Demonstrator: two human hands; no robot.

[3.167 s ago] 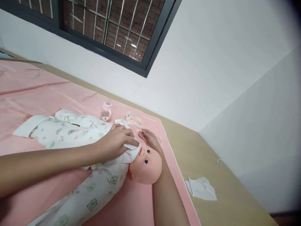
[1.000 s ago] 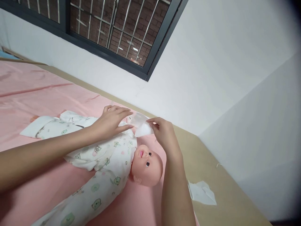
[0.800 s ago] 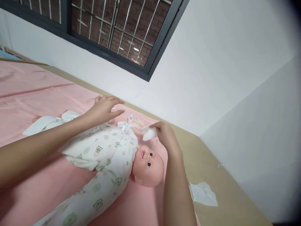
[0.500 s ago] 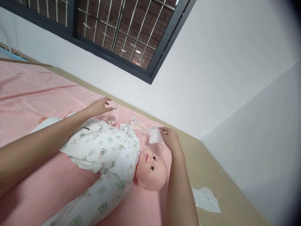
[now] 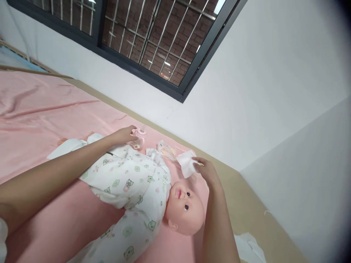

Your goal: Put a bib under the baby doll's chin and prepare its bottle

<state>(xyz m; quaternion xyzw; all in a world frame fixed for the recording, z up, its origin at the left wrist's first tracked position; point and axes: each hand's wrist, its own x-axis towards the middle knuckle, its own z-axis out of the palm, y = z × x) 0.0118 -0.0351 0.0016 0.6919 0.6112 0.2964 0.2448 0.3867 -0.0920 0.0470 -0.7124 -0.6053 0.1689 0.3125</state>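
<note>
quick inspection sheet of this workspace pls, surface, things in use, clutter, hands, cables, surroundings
Surface: pink sheet, wrinkled toward the left, over a tan board.
Things in use: doll face up in a printed white outfit; feeding bottle beside it; white cloth off the sheet's surface, in the fingers.
Clutter: clear packet near the doll's far sleeve; second cloth on the board.
Left hand: at the bottle, grip unclear.
Right hand: pinching the white cloth.
Cables: none certain; small white piece by the wall, too small to identify.
Surroundings: pale wall, dark-framed window with bars.
</note>
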